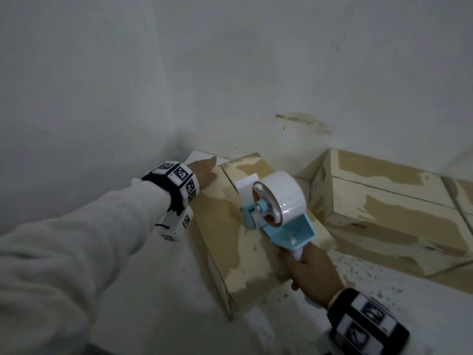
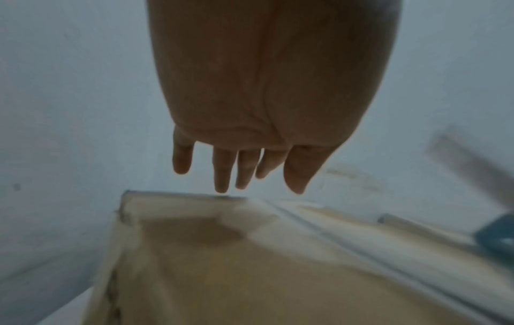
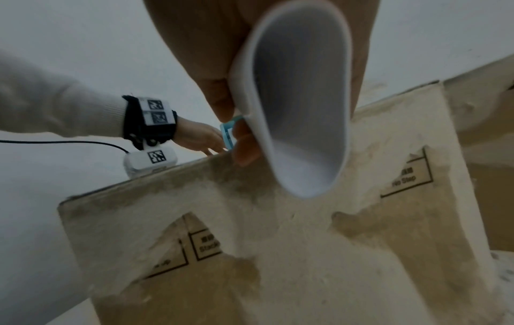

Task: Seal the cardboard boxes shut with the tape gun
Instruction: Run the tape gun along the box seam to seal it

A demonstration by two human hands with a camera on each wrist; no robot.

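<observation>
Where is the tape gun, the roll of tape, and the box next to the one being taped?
tape gun [image 1: 290, 230]: head view, on its blue frame.
roll of tape [image 1: 286, 192]: head view, on the roll's white outer face.
second cardboard box [image 1: 384, 198]: head view, on its top flap.

the near cardboard box [image 1: 225, 226] shows matt brown board, its outer paper skin torn away in rough pale patches, fuzzy in the right wrist view. the second cardboard box [image 1: 384, 201] has the same scuffed, peeled finish. the tape gun [image 1: 286, 226] is smooth light-blue plastic with a white plastic handle, carrying a glossy, milky roll of tape [image 1: 289, 193]. the sleeve [image 1: 76, 239] is soft, matt pale knit. the wall [image 1: 230, 73] is dull, stained plaster.
</observation>
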